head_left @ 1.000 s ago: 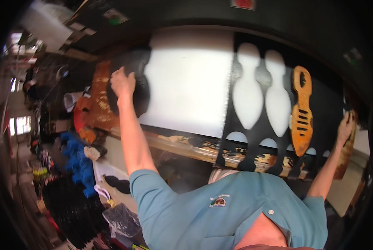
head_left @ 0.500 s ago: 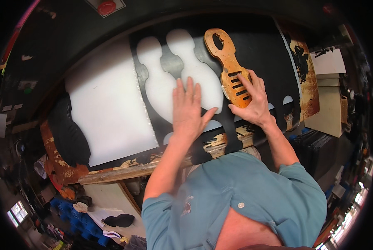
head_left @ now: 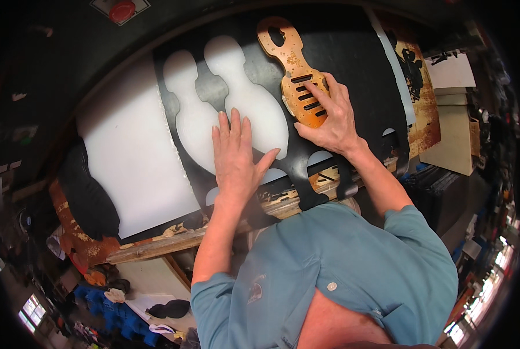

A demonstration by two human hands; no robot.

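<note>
My left hand (head_left: 235,166) lies flat with fingers stretched out, over the two white sole-shaped openings in a black sheet (head_left: 358,64). White material shows through the left opening (head_left: 193,122) and the right opening (head_left: 254,104). My right hand (head_left: 336,116) grips the wide near end of an orange, sole-shaped cutting die (head_left: 297,64). Its index finger rests across the die's slots, and the thumb is at the near end. The die has a hole in its narrow far end and lies on the black sheet, right of the openings.
A white sheet (head_left: 135,145) covers the left of the table, beside a black stack (head_left: 88,189). Curved cut-outs leave black strips hanging over the wooden front edge (head_left: 155,247). A red button (head_left: 122,11) is at the far side. Boxes (head_left: 449,136) stand at right.
My right hand has pushed the cutting die a little farther away from me over the black sheet. My left hand stays flat by the openings. The whole view has shifted slightly.
</note>
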